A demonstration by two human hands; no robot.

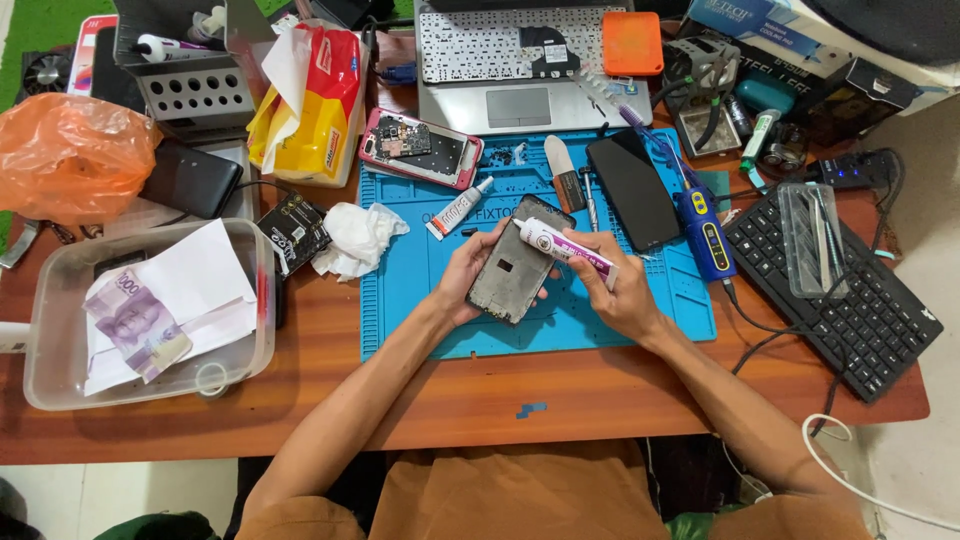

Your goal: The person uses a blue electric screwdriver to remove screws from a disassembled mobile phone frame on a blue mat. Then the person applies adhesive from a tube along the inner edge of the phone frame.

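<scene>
Hands meet over our blue repair mat point(640, 325): left hand point(468, 275) grips a phone frame point(518, 262) at centre, right hand point(622, 285) clasps a glue tube point(565, 246), its nozzle touching the frame's far edge.

Single view, head-worn camera: looks steeply down from above the seated person onto the wooden table point(600, 390). Faces forward across the blue work mat point(420, 300) toward the laptop point(520, 100) at the far edge. Moderate nearness; forearms enter from the bottom.
</scene>
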